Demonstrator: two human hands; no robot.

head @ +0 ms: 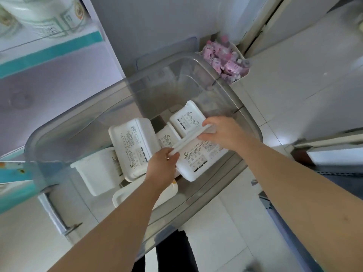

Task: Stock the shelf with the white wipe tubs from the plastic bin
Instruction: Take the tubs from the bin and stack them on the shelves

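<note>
Inside the clear plastic bin (253,122), a white rectangular plastic wipe tub (198,160) lies with its long axis running diagonally between the hands, the left hand (163,163) clamping its near-left end and the right hand (222,132) its far-right end.

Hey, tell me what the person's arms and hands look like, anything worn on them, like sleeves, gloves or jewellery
Both forearms are bare, with no sleeves reaching into view and no gloves. The left hand has a small gold-coloured ring on one finger. The right hand shows no ring, watch or band. No markings show on either arm.
</note>
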